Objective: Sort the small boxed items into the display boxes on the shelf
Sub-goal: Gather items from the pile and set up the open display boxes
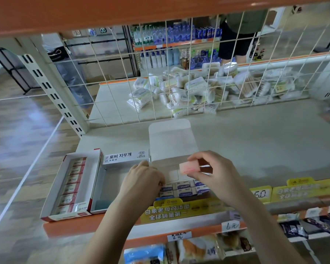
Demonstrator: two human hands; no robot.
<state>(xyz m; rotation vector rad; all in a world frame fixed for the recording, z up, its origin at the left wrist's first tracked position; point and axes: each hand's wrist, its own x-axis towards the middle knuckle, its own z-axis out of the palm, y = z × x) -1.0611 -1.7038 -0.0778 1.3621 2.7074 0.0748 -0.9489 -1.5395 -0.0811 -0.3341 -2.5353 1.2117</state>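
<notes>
Carefully does it: one pink box to place

Broadly, the shelf (255, 141) carries three display boxes at its front edge: a red-trimmed one (51, 195) with a full column, a near-empty white one (101, 180) beside it, and an open-flapped box (170, 141) holding blue-banded erasers (185, 188). The right hand (215, 174) pinches a small pink boxed item (189, 168) between thumb and fingertips, above those erasers. The left hand (143, 180) curls its fingers down onto the eraser row's left end. To my eye, pink belongs elsewhere; match the print before lowering it flat. The pink item's lettering is blurred, and the left fingertips are hidden, so what they grasp is unclear.
</notes>
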